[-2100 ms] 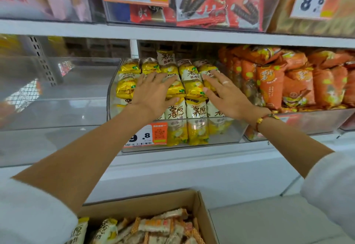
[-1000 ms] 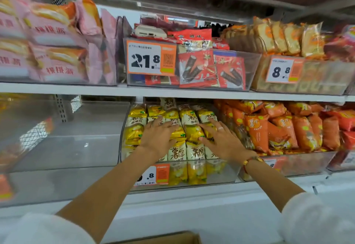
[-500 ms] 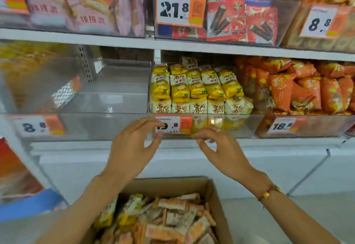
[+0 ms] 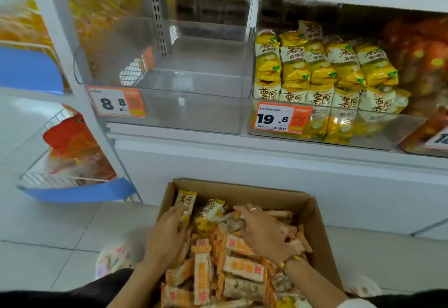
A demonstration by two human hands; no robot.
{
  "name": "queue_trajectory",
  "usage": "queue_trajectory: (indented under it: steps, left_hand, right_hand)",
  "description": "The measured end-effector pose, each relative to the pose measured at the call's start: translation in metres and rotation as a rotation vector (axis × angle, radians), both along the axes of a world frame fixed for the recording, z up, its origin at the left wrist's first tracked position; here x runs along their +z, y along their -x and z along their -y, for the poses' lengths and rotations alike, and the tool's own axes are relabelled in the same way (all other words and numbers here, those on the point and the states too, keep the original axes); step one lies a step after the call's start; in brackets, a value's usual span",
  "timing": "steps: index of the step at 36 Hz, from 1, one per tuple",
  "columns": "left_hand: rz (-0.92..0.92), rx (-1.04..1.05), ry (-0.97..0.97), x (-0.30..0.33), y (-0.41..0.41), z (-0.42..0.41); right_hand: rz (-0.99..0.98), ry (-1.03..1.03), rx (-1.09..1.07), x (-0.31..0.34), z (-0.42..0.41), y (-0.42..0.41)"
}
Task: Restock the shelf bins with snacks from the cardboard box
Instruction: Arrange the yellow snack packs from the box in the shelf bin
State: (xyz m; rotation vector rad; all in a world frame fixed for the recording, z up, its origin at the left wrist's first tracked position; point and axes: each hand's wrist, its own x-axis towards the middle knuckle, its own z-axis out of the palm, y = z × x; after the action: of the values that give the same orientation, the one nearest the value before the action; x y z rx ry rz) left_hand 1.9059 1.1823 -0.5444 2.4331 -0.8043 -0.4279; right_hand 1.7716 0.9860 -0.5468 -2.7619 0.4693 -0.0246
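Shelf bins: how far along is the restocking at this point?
Done: the bin tagged 19.8 looks full of yellow packs. In hand: the left hand grips a yellow pack in the cardboard box; the right hand rests on the snacks. Left: the bin tagged 8.8 looks empty, the box nearly full.

The orange snack bags [image 4: 421, 65] at the right edge are blurred and cut off, as is their price tag [image 4: 440, 139]. The cardboard box [image 4: 322, 239] runs off the bottom edge. Fingertips of the right hand [image 4: 264, 232] are buried among snack packets [image 4: 242, 269].
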Motion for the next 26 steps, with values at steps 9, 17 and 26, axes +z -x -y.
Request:
queue_trajectory:
  steps: [9,17,26]
  left_hand:
    - [0.013,-0.017,-0.134,-0.038,-0.033,0.045]
    - [0.074,0.045,-0.152,-0.059,-0.032,0.048]
    - [-0.07,0.087,-0.052,-0.042,-0.013,0.043]
  right_hand:
    - [0.028,0.177,0.265,-0.059,-0.022,-0.062]
    - [0.084,0.167,0.035,-0.072,-0.005,-0.04]
    - [-0.006,-0.38,-0.243,-0.026,0.002,-0.008]
